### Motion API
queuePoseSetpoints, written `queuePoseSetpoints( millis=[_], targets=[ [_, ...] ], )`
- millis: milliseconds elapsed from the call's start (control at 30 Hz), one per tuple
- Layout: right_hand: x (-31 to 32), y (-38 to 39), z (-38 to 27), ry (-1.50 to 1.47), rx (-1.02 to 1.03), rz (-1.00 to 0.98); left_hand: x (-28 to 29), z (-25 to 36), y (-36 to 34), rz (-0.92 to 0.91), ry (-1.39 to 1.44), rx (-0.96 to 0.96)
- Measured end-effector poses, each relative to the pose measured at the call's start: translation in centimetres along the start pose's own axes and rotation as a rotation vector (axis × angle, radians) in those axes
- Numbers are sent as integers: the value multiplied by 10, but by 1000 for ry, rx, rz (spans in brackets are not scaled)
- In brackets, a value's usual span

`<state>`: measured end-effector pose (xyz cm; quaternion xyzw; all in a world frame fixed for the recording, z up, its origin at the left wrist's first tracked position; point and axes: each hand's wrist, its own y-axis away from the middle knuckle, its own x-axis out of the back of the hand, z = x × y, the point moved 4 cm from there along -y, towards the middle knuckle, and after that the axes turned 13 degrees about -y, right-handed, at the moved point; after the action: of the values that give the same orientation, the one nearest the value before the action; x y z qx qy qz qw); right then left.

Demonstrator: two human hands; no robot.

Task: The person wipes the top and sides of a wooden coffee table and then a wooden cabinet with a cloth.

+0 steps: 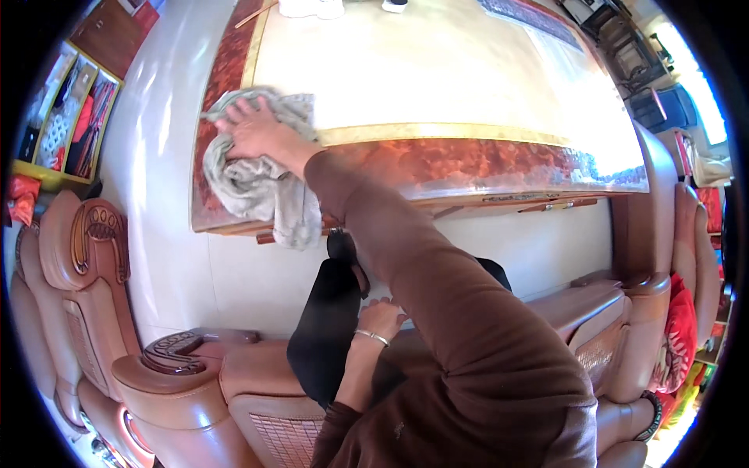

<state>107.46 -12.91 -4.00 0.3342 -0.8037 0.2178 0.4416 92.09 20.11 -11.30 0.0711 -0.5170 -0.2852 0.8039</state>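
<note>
My right arm, in a brown sleeve, reaches across to the near left corner of a low table (468, 160). There my right hand (253, 132) lies flat on a crumpled grey cloth (250, 187), its fingers spread apart and pressing down on it. Part of the cloth hangs over the table's front edge. My left hand (381, 318), with a silver bracelet (372, 338) on the wrist, rests by my knee below the table edge. Its fingers look loosely curled, and no object shows in them.
Brown leather armchairs (168, 398) stand around the table. White objects (312, 8) lie on its far side, and a dark patterned mat (530, 22) at the far right. At the left is a yellow-edged shelf (70, 117); red cushions (677, 335) sit at the right.
</note>
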Motion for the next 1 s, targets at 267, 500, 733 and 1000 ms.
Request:
queuePoseSetpoints(
  millis=[267, 500, 733, 1000],
  targets=[
    [96, 69, 148, 81, -278, 189, -17, -26, 3, -163, -159, 83],
    [166, 165, 234, 161, -496, 207, -19, -43, 1, -231, -255, 136],
    [213, 257, 309, 209, -617, 315, -25, -56, -4, -196, -279, 134],
    [266, 408, 371, 280, -912, 379, -17, -49, -14, -245, -334, 150]
  ],
)
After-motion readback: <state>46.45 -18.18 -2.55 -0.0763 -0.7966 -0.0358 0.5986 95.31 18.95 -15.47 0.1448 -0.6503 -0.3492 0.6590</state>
